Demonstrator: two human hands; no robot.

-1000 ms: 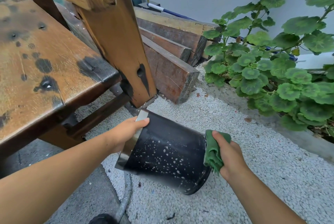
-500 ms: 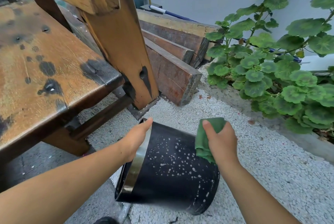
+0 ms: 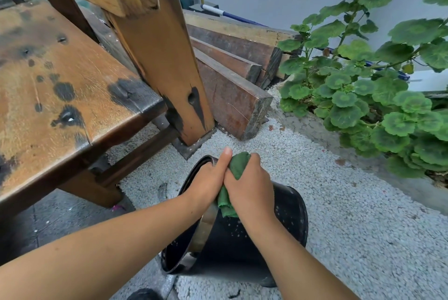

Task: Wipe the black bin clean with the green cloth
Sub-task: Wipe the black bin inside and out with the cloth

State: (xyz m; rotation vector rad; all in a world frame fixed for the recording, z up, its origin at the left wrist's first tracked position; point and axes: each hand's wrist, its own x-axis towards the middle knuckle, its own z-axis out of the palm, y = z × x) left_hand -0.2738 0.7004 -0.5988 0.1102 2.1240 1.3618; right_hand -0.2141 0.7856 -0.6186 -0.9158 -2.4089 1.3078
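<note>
Head view: left hand [image 3: 208,183], grip closed over the rim of the tilted round black bin [image 3: 286,222]; right hand [image 3: 252,188], grip bunching the crumpled green cloth [image 3: 238,164]. Recommend firm, overlapping strokes across the white specks [image 3: 236,233].

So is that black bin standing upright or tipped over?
Tipped over: the black bin has its open mouth and metal rim facing left toward the wooden bench, and its speckled side wall faces up.

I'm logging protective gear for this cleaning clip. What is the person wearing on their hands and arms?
Nothing visible: left hand and right hand are ungloved, both forearms bare to the frame edge; no sleeves, watch or rings show.
</note>
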